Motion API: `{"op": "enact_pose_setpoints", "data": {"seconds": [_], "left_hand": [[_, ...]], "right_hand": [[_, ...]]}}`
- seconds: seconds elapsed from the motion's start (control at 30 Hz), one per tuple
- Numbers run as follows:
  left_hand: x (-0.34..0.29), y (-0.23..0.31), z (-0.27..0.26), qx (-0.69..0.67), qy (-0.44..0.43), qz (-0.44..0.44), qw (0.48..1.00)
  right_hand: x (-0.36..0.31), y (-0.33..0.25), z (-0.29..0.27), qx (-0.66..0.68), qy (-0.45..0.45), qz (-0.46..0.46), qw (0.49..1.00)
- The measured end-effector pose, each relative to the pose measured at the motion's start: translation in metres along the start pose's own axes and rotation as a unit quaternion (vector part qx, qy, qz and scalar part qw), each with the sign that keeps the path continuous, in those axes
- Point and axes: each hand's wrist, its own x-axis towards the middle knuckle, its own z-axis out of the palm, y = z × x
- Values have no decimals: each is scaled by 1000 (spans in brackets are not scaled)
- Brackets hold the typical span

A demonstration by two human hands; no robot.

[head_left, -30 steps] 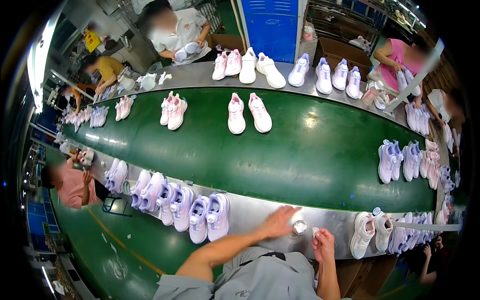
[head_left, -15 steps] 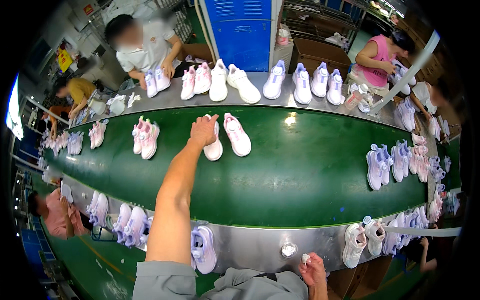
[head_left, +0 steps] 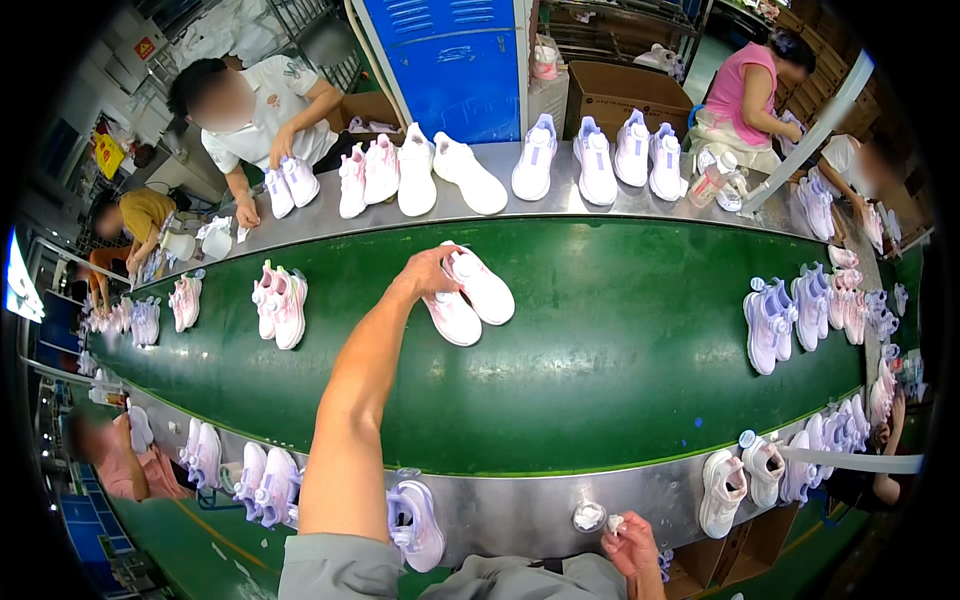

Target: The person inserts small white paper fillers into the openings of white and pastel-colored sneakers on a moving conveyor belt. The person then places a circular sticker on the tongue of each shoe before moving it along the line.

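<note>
- The left hand [head_left: 425,272] grasps a pair of pale pink shoes [head_left: 487,290] at the heel end, upon the green belt [head_left: 600,330].
- The right hand [head_left: 630,545] pinches a small white wad [head_left: 614,523].
- Just beside it, a round dish [head_left: 588,530] contains white crumpled material [head_left: 589,515].

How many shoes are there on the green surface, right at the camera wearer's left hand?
2. One shoe is partly covered by the left hand; the other shoe stands close on its right. None seems fully hidden.

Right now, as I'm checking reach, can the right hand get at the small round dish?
Likely yes: the right hand is close beside the small round dish, with no obstacle visible, though it pinches a white wad.
</note>
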Motion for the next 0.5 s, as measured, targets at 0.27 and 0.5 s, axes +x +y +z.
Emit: {"op": "enact_pose_setpoints", "data": {"seconds": [0.27,0.5], "left_hand": [[10,-12,-6,474,28,126,871],[-25,-5,20,431,-101,138,886]], "right_hand": [[1,0,-7,14,-16,-3,1000],[1,-4,-4,17,-16,-27,999]]}}
